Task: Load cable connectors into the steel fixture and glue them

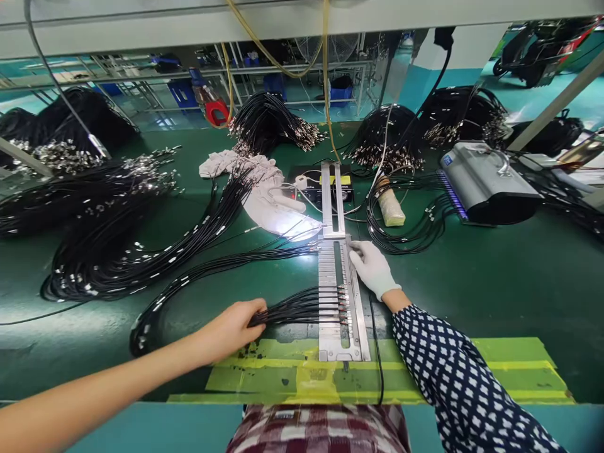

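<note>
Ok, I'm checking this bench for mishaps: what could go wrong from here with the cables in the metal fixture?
A tug by the bare left hand on the black cables could pull their ends out of line in the metal fixture. The gloved right hand is at the fixture's long edge, so a bump there might shift it. A second cable bunch loops close to the left forearm and could snag if that arm sweeps sideways.

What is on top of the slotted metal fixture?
Black cables lie across the near part of the fixture; the gloved right hand is at its right edge, and anything beneath that hand is hidden.
</note>
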The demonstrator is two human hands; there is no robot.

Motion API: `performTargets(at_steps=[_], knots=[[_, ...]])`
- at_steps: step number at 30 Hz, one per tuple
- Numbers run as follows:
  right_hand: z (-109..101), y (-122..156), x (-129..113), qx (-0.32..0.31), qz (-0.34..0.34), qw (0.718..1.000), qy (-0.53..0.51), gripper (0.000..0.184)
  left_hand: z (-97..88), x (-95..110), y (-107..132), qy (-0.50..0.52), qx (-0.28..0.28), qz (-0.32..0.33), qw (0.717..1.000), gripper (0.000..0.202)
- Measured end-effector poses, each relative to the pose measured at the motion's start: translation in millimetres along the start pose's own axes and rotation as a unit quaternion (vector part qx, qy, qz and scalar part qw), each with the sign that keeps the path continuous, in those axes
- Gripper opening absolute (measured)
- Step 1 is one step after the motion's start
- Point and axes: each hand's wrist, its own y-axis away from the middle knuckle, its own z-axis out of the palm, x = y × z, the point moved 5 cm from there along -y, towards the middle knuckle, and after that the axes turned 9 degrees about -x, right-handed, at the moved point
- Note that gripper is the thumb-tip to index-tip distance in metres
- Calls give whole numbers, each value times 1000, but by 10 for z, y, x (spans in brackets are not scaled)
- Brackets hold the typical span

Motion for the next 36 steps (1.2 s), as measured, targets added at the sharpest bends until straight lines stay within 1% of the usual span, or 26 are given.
performTargets(at_steps=[2, 3, 5, 6, 8, 10, 12, 15, 16, 18, 20, 22, 23, 24, 25, 26, 28, 29, 30, 31, 32, 33, 34, 36], knots=[[0, -1, 6, 2, 1, 1000, -1, 31, -195, 91, 51, 46, -18, 4, 999, 22], [0, 0, 7, 3, 1, 1000, -1, 31, -284, 145, 77, 63, -20, 18, 998, 28], [0, 1, 2, 2, 2, 1000, -1, 31, -386, 220, 114, 89, -14, 55, 994, 38], [0, 2, -3, 1, 2, 1000, -1, 31, -384, 216, 117, 101, -15, 62, 993, 41], [-5, 5, -17, -1, 1, 1000, -1, 31, -295, 126, 93, 103, -26, 52, 993, 44], [-10, 6, -26, -2, 2, 1000, 1, 31, -204, -2, 55, 72, -18, 34, 997, 42], [-12, 6, -27, -5, 3, 1000, 3, 31, -180, -67, 25, 45, -17, 41, 998, 41], [-6, 2, -10, -9, 1, 1000, 5, 31, -296, -30, -10, 52, -8, 86, 995, 44], [-3, 0, -3, -9, -1, 1000, 6, 31, -349, -21, -32, 53, 2, 88, 995, 45], [4, -2, 12, -10, -5, 1000, 8, 32, -411, -59, -99, 43, 11, 62, 997, 48], [12, -3, 23, -10, -10, 1000, 8, 33, -393, -145, -168, 53, -30, 44, 997, 51], [20, -5, 31, -11, -13, 1000, 9, 33, -375, -237, -190, 92, -83, 67, 990, 53], [23, -6, 35, -11, -13, 1000, 9, 32, -389, -281, -182, 115, -100, 83, 985, 54], [26, -8, 39, -11, -12, 1000, 8, 33, -426, -327, -171, 130, -101, 95, 982, 55], [27, -11, 43, -11, -10, 1000, 8, 33, -485, -375, -164, 131, -81, 97, 983, 55], [28, -13, 47, -11, -9, 1000, 7, 33, -560, -420, -168, 116, -44, 90, 988, 55], [29, -18, 52, -12, -7, 1000, 6, 33, -727, -471, -215, 36, 65, 71, 995, 52], [28, -20, 54, -12, -8, 1000, 5, 33, -809, -473, -256, -25, 128, 61, 990, 48], [28, -22, 55, -13, -9, 1000, 5, 33, -877, -463, -310, -89, 184, 51, 977, 46], [27, -23, 55, -13, -11, 1000, 6, 33, -927, -453, -376, -144, 224, 40, 963, 50], [26, -24, 55, -13, -13, 1000, 7, 33, -960, -454, -453, -182, 244, 27, 952, 60], [25, -24, 55, -12, -15, 1000, 8, 33, -979, -468, -532, -203, 245, 12, 948, 71], [24, -24, 54, -10, -17, 1000, 10, 33, -983, -493, -602, -209, 231, -2, 950, 78], [23, -25, 56, -8, -19, 1000, 12, 33, -946, -540, -683, -201, 180, -14, 963, 78]])
